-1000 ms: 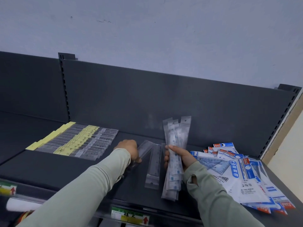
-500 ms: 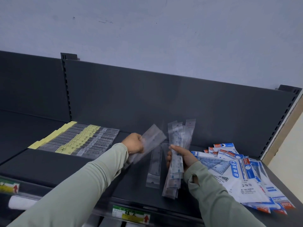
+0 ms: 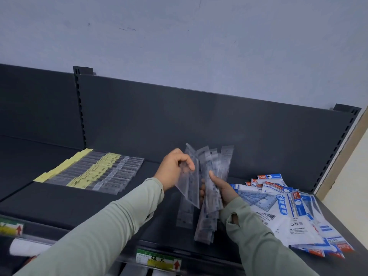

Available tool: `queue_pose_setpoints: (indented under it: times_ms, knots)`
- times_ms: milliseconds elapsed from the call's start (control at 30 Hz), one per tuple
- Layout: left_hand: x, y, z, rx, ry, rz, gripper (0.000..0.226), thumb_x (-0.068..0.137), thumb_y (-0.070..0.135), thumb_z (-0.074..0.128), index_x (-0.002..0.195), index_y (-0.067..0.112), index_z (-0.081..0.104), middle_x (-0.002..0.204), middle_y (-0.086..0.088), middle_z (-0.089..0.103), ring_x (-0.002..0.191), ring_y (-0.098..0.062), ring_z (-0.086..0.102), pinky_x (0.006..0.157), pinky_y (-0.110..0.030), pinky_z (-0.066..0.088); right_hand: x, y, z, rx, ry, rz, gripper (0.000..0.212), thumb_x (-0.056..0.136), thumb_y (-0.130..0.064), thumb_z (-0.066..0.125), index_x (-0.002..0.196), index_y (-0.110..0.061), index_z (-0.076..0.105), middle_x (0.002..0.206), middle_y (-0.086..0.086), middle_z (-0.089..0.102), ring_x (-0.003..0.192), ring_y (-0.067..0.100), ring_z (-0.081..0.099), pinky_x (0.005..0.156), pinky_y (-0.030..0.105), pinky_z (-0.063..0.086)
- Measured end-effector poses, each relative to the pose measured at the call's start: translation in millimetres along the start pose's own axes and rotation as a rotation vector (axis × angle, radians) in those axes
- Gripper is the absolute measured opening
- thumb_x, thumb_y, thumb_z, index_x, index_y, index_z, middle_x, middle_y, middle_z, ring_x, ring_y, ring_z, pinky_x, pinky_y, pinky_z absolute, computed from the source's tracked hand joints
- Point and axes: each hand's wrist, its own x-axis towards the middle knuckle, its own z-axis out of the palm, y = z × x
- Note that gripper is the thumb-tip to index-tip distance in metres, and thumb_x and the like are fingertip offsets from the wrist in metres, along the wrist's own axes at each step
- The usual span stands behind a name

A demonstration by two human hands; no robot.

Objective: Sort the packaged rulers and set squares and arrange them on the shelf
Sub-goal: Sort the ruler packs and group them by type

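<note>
My right hand (image 3: 221, 188) grips a bundle of clear packaged rulers (image 3: 214, 172), held upright above the dark shelf (image 3: 99, 206). My left hand (image 3: 173, 170) pinches one clear packaged ruler (image 3: 189, 188) and holds it against the left side of the bundle. Another clear ruler packet (image 3: 184, 216) lies flat on the shelf below my hands. A row of sorted rulers with yellow labels (image 3: 93, 172) lies at the shelf's left. A pile of blue and white set square packets (image 3: 294, 212) lies at the right.
The shelf's dark back panel (image 3: 179, 120) rises behind my hands, with a slotted upright (image 3: 79, 108) at the left. Price tags (image 3: 159, 261) sit on the front rail. A beige wall (image 3: 350, 176) borders the right end.
My left hand picked one clear ruler packet off the shelf, lifted it and brought it rightward to the bundle in my right hand. The bundle stayed upright.
</note>
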Motion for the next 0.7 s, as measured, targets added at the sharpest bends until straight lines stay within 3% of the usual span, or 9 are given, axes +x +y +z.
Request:
queue_pose_setpoints:
  times_ms: [67, 133, 267, 333, 433, 533, 600, 700]
  knots:
    - [-5.4, -1.0, 4.5, -0.017, -0.042, 0.018, 0.055, 0.077, -0.020, 0.057, 0.062, 0.032, 0.068, 0.074, 0.006, 0.055, 0.071, -0.012, 0.056, 0.068, -0.019, 0.046, -4.3, -0.7, 3.7, 0.046, -0.059, -0.007, 0.042, 0.087, -0.038, 0.060, 0.104, 0.000, 0.069, 0.092, 0.016, 0.068, 0.077, 0.028, 0.067, 0.074, 0.036, 0.057]
    - [-8.4, 4.1, 7.1, -0.021, -0.056, 0.039, 0.051, 0.080, -0.013, 0.060, 0.069, 0.036, 0.070, 0.078, 0.008, 0.062, 0.077, -0.015, 0.062, 0.073, -0.025, 0.051, -6.7, -1.3, 5.0, 0.076, -0.089, -0.028, 0.039, 0.093, -0.033, 0.052, 0.102, 0.001, 0.070, 0.096, 0.019, 0.071, 0.080, 0.029, 0.071, 0.069, 0.036, 0.060]
    - [-13.8, 14.1, 9.7, -0.003, -0.232, 0.063, 0.033, 0.087, -0.006, 0.059, 0.103, 0.020, 0.073, 0.102, 0.010, 0.068, 0.099, -0.005, 0.063, 0.092, -0.021, 0.050, -8.1, -0.3, 5.2, 0.028, -0.050, -0.061, 0.043, 0.083, -0.025, 0.060, 0.117, 0.001, 0.060, 0.103, 0.019, 0.070, 0.085, 0.028, 0.071, 0.070, 0.036, 0.058]
    - [-13.7, 14.4, 5.8, 0.030, -0.313, 0.035, 0.043, 0.088, -0.011, 0.052, 0.116, 0.017, 0.069, 0.112, 0.009, 0.065, 0.108, -0.003, 0.059, 0.097, -0.017, 0.046, -8.7, -0.7, 3.8, 0.003, -0.022, -0.044, 0.047, 0.074, -0.020, 0.066, 0.116, 0.002, 0.061, 0.091, 0.016, 0.072, 0.075, 0.026, 0.072, 0.064, 0.035, 0.058]
    - [-10.8, 20.7, 0.7, -0.152, -0.344, -0.144, 0.056, 0.086, -0.017, 0.039, 0.124, 0.017, 0.063, 0.124, 0.000, 0.062, 0.106, -0.007, 0.059, 0.086, -0.015, 0.051, -9.6, -2.5, 1.6, -0.030, 0.016, -0.058, 0.050, 0.066, -0.013, 0.073, 0.113, 0.001, 0.061, 0.090, 0.016, 0.071, 0.076, 0.028, 0.071, 0.069, 0.038, 0.058]
    - [-11.8, 24.9, 3.9, -0.387, -0.258, -0.313, 0.038, 0.093, 0.002, 0.053, 0.127, 0.018, 0.057, 0.100, -0.005, 0.066, 0.083, -0.014, 0.061, 0.069, -0.023, 0.053, -9.3, -1.6, 1.0, -0.029, 0.039, -0.065, 0.056, 0.063, -0.014, 0.071, 0.117, 0.000, 0.061, 0.106, 0.021, 0.067, 0.090, 0.033, 0.067, 0.084, 0.046, 0.054]
    - [-13.6, 21.9, 10.5, -0.394, -0.206, -0.336, 0.043, 0.090, 0.007, 0.062, 0.128, 0.018, 0.046, 0.084, -0.002, 0.067, 0.080, -0.015, 0.062, 0.072, -0.026, 0.052, -10.9, -0.5, 2.9, -0.028, 0.040, -0.058, 0.055, 0.065, -0.010, 0.074, 0.117, 0.000, 0.061, 0.101, 0.020, 0.069, 0.085, 0.032, 0.069, 0.080, 0.044, 0.055]
    - [-14.7, 21.0, 17.5, -0.450, -0.099, -0.402, 0.032, 0.083, 0.001, 0.070, 0.106, 0.012, 0.051, 0.074, -0.001, 0.064, 0.071, -0.014, 0.063, 0.068, -0.027, 0.053, -13.0, -0.5, 5.3, -0.016, 0.024, -0.066, 0.047, 0.068, -0.011, 0.071, 0.114, -0.001, 0.062, 0.091, 0.017, 0.071, 0.077, 0.029, 0.071, 0.072, 0.041, 0.057]
